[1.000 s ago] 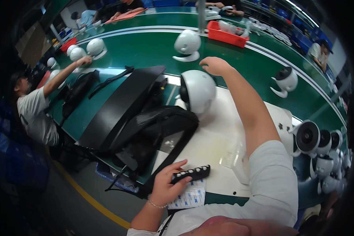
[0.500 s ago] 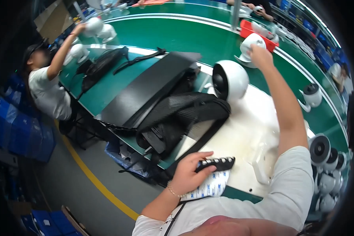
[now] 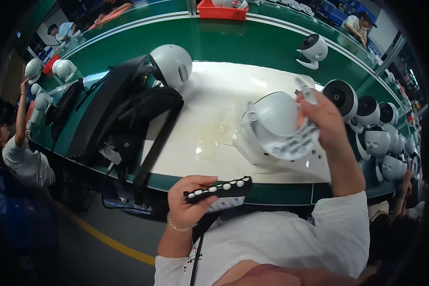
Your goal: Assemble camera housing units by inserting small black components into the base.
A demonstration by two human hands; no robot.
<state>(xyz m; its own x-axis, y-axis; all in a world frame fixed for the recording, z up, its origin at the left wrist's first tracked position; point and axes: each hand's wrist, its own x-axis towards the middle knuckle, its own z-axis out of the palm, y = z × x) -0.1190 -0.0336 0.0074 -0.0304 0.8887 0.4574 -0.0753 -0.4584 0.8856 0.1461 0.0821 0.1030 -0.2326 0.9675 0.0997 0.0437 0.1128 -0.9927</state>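
Note:
My left hand (image 3: 187,205) is closed around a black strip (image 3: 233,185) with a row of white round pads along its edge. White backing sheet with blue print (image 3: 226,204) hangs beneath that strip. Over the right part of a white board, my right hand (image 3: 323,117) grips a white rounded plastic housing (image 3: 274,114) by its right side. The housing is tilted, its ribbed base part (image 3: 291,150) facing me; my palm hides part of it. At the board's far left corner sits a white ball-shaped device (image 3: 176,64) with a black face.
The white board (image 3: 209,119) lies on a green bench. Black bags and straps (image 3: 140,107) crowd its left. Several finished-looking white devices (image 3: 341,97) line the right side; another device (image 3: 314,50) stands beyond. A red bin (image 3: 222,10) is across the bench. A co-worker (image 3: 26,157) is at left.
My right hand has brought the white housing from the far side of the bench back over the board. The view has swung right. My left hand still holds the strip.

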